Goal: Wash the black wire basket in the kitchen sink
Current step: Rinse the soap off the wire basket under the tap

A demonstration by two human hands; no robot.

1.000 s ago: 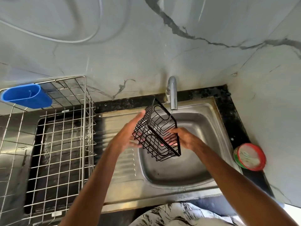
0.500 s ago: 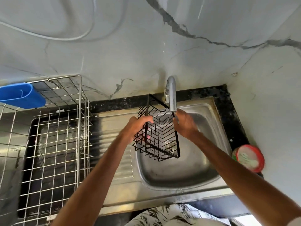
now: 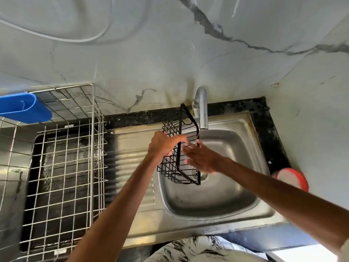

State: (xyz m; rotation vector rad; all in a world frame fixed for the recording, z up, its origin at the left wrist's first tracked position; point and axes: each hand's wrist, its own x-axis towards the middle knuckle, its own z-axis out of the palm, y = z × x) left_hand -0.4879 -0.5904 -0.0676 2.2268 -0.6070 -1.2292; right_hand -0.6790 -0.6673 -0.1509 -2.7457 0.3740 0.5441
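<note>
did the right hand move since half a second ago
Yes: the right hand has dropped from under the faucet spout toward the drain and lies flat on the black wire basket.

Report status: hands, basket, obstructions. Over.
Left hand grips black wire basket, held tilted above sink. Right hand open, fingers against its wires. Tap close by the basket's upper corner.

We record one black wire basket (image 3: pixel 175 167): rectangular, empty, tilted on end, held above the stainless kitchen sink (image 3: pixel 226 195).
</note>
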